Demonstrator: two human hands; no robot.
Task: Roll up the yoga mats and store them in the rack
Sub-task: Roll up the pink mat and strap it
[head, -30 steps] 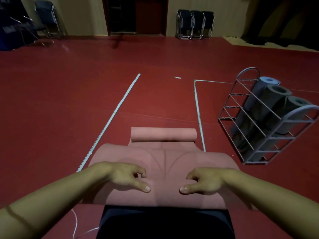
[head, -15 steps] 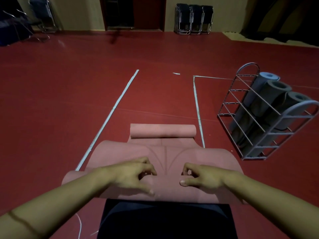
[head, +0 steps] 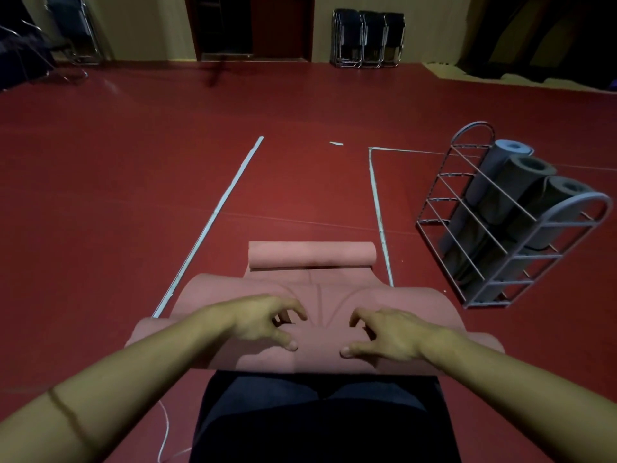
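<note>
Near roll thicker than before, hands (head: pixel 329 329) curled on pink mat (head: pixel 213 295)

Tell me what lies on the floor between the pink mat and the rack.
In the head view, only a white tape line and bare red floor separate the pink mat from the rack.

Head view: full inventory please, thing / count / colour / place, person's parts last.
yoga mat: 1, pink, on the floor ahead, far end curled into a roll, near end being rolled.
rolled mats: 3, grey, leaning in the rack.
rack: 1, grey wire, on the floor at right.
tape lines: 2 long, white, on the red floor either side of the mat.
folding chairs: dark stack, count unclear, by the far wall.
cord: 1, white, floor near the left arm.
left hand: fingers curled on the near roll.
right hand: fingers curled on the near roll.
legs: dark trousers, bottom centre.
</note>
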